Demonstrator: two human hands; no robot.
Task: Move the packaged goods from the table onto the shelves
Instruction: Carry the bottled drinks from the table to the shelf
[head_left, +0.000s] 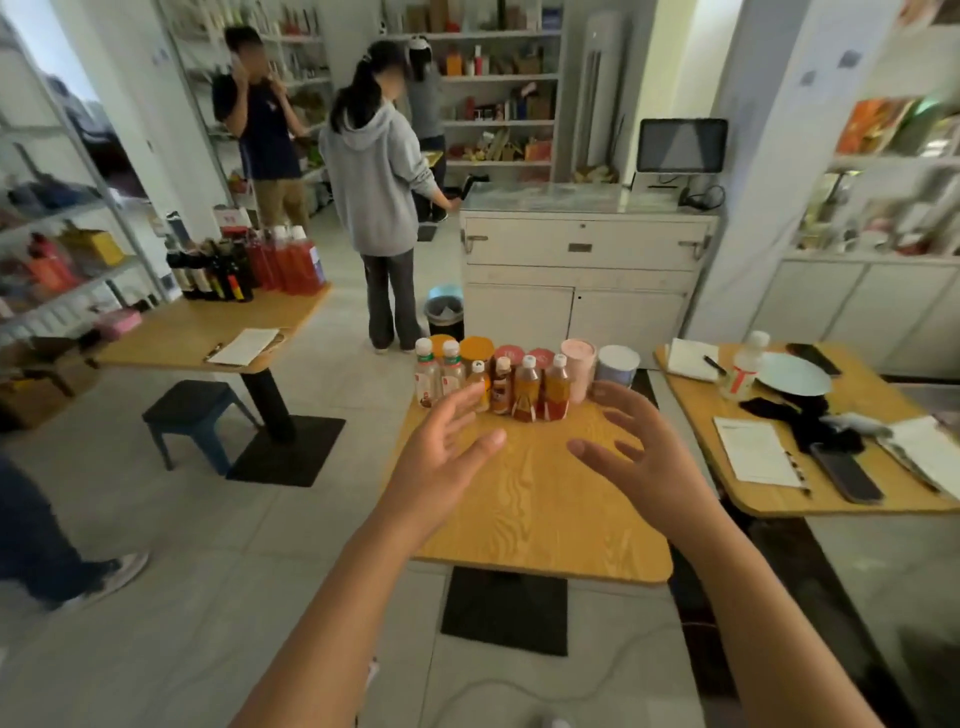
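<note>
The left hand hovers over the table, fingers spread, holding nothing. At the far edge of the table six bottles stand in one row, upright, caps pointing up. Behind them stand six round tubs. The right hand is also spread and holds nothing.

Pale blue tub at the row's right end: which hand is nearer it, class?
Right. The right hand is just in front of the pale blue tub; the left hand is farther left, near the bottles.
</note>
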